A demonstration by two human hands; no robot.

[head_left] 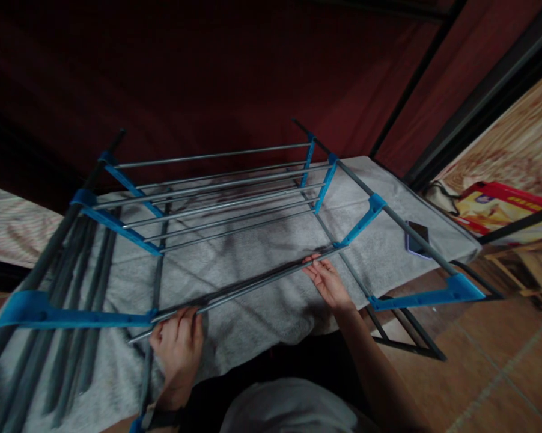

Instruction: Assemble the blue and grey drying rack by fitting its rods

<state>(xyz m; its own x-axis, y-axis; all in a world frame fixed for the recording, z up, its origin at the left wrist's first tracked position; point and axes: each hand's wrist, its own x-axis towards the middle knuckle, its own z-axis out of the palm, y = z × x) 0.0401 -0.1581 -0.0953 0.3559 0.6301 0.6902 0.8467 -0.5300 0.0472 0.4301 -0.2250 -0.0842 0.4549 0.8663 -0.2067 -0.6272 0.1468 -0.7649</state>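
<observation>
A frame of dark upright tubes, blue plastic brackets (131, 231) and thin grey crossbars (226, 177) lies on its side on a grey cloth. Low across its near part runs a loose-looking thin grey metal tube (244, 291). My left hand (178, 341) has its fingers curled over the tube by its left end, beside the long near-left blue bracket (91, 317). Toward the other end, my right hand (325, 281) pinches the tube between thumb and fingers, just below a right-hand blue bracket (361, 221). A second thin bar lies close behind the tube.
Several loose dark tubes (68, 355) lie on the grey cloth (271, 319) at left. A phone (417, 239) rests at right, partly behind a frame tube. Beyond are a red and yellow box (505, 207) and a wooden crate (527, 270). Dark red panels stand behind.
</observation>
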